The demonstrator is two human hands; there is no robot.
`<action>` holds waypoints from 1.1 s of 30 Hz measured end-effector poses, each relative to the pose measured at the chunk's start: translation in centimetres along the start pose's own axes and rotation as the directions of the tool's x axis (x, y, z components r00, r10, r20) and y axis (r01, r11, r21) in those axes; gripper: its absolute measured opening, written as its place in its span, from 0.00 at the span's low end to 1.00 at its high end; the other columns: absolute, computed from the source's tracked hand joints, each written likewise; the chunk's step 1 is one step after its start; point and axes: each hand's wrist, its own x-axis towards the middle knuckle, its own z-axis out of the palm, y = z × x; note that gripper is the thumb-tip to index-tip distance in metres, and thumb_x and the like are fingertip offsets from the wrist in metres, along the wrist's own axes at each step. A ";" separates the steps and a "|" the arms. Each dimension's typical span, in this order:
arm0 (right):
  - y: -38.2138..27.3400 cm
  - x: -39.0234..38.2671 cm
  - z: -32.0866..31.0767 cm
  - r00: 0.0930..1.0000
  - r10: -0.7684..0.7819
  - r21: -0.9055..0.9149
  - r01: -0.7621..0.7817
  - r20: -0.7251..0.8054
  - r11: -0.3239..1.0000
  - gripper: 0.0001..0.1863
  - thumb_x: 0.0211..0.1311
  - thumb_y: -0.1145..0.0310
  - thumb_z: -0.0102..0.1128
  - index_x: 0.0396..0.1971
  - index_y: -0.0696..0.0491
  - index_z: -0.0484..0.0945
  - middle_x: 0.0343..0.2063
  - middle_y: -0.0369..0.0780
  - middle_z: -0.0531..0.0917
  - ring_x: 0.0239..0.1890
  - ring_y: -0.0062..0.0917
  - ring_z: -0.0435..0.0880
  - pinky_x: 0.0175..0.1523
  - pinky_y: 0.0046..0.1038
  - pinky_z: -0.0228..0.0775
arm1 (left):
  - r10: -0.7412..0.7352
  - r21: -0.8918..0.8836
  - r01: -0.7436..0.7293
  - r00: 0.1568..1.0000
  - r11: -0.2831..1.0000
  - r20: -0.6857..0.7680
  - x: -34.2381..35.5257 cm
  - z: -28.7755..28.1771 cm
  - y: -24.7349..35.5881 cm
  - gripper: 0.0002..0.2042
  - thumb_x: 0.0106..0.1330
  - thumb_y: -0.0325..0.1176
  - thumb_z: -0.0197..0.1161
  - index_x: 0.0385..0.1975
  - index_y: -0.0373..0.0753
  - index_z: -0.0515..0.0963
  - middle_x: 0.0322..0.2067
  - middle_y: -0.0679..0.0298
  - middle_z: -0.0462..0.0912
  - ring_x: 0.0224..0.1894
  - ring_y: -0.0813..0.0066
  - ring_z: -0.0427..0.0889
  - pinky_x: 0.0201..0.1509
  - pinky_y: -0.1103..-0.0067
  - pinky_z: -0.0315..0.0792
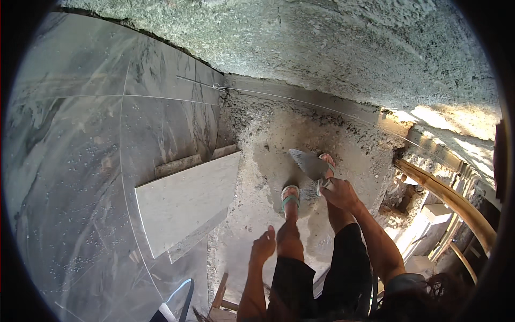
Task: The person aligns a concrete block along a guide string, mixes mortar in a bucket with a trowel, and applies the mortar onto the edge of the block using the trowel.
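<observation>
My right hand (339,194) is wrapped round the handle of a pointed trowel. The trowel's grey blade (307,162) points up and to the left, above the floor between my sandalled feet. My left hand (263,245) hangs beside my left knee with its fingers curled in and the thumb up; nothing shows in it. To the left of that hand, a pale rectangular tile (188,201) lies tilted over the edge of the grey veined tiles (70,161). Part of another slab (201,233) sticks out from under it.
A thin string (311,103) is stretched along the rough wall (332,43). Bare, rough concrete (263,166) lies under my feet. At the right, a bamboo pole (456,199) leans over blocks and rubble. A blue-edged dark object (177,300) and wood pieces (220,292) lie at the lower left.
</observation>
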 end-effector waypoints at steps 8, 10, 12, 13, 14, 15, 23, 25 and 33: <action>2.7 -15.5 4.8 0.899 0.350 0.264 -0.282 -0.263 0.922 0.23 0.66 0.54 0.59 0.44 0.63 0.78 0.29 0.55 0.85 0.30 0.48 0.87 0.35 0.41 0.77 | 0.233 0.360 -0.222 0.972 0.906 0.013 -10.6 3.4 4.9 0.40 0.70 0.63 0.49 0.65 0.27 0.64 0.51 0.33 0.79 0.52 0.30 0.79 0.58 0.50 0.73; 0.1 -18.7 3.8 0.823 0.568 0.538 -0.481 0.006 0.692 0.22 0.68 0.55 0.58 0.45 0.61 0.76 0.23 0.48 0.83 0.19 0.35 0.83 0.25 0.35 0.74 | 0.142 0.520 -0.175 0.985 0.836 0.103 -11.6 1.6 4.3 0.39 0.71 0.62 0.49 0.62 0.27 0.67 0.47 0.35 0.81 0.51 0.32 0.80 0.58 0.51 0.73; 0.9 -20.7 6.3 0.826 0.564 0.680 -0.404 -0.017 0.612 0.21 0.68 0.54 0.57 0.45 0.60 0.76 0.22 0.45 0.81 0.17 0.29 0.80 0.23 0.33 0.72 | 0.198 0.523 -0.240 0.971 0.818 0.136 -11.5 1.6 1.7 0.38 0.71 0.64 0.48 0.59 0.29 0.70 0.44 0.35 0.83 0.52 0.34 0.80 0.57 0.52 0.73; 0.9 -21.7 7.2 0.846 0.531 0.782 -0.302 -0.043 0.545 0.21 0.68 0.54 0.57 0.45 0.59 0.75 0.20 0.42 0.80 0.14 0.24 0.76 0.20 0.30 0.70 | 0.165 0.538 -0.212 0.977 0.816 0.135 -12.1 1.1 1.6 0.37 0.71 0.64 0.48 0.57 0.29 0.71 0.43 0.35 0.83 0.51 0.35 0.81 0.57 0.52 0.73; 0.7 -22.8 7.8 0.832 0.553 0.799 -0.303 -0.044 0.520 0.21 0.68 0.54 0.57 0.45 0.59 0.75 0.20 0.42 0.80 0.14 0.24 0.76 0.20 0.30 0.70 | 0.130 0.552 -0.181 0.983 0.814 0.130 -12.7 0.9 1.5 0.37 0.71 0.64 0.48 0.56 0.29 0.72 0.42 0.35 0.83 0.51 0.37 0.81 0.56 0.52 0.73; -0.1 -23.3 8.2 0.836 0.548 0.818 -0.328 0.018 0.473 0.22 0.68 0.53 0.57 0.46 0.59 0.76 0.22 0.43 0.80 0.16 0.26 0.77 0.23 0.32 0.72 | 0.089 0.587 -0.156 0.986 0.795 0.142 -13.5 0.5 1.4 0.38 0.71 0.65 0.48 0.61 0.30 0.69 0.45 0.35 0.82 0.52 0.36 0.81 0.58 0.54 0.73; 0.9 -25.7 15.0 0.850 0.523 0.635 -0.371 -0.062 0.677 0.26 0.66 0.55 0.51 0.56 0.59 0.73 0.40 0.59 0.83 0.46 0.56 0.83 0.52 0.46 0.72 | 0.095 0.756 -0.169 0.985 0.632 0.141 -17.4 1.7 3.3 0.40 0.71 0.64 0.49 0.71 0.36 0.59 0.55 0.39 0.78 0.61 0.37 0.75 0.65 0.29 0.44; 2.2 -25.8 14.5 0.862 0.491 0.641 -0.308 -0.123 0.703 0.28 0.67 0.56 0.51 0.60 0.60 0.71 0.40 0.59 0.83 0.42 0.57 0.83 0.49 0.47 0.73 | 0.238 0.798 -0.240 0.963 0.552 0.126 -16.2 4.4 3.4 0.38 0.70 0.61 0.52 0.70 0.36 0.60 0.54 0.42 0.79 0.60 0.38 0.75 0.64 0.25 0.39; 1.2 -11.4 7.2 0.934 0.108 0.375 0.030 -0.341 0.927 0.23 0.68 0.59 0.55 0.56 0.59 0.76 0.37 0.57 0.84 0.37 0.49 0.85 0.44 0.42 0.75 | 0.595 0.628 -0.593 0.766 0.504 0.246 -4.8 14.5 9.8 0.24 0.63 0.50 0.66 0.50 0.37 0.81 0.51 0.51 0.81 0.57 0.47 0.77 0.62 0.34 0.58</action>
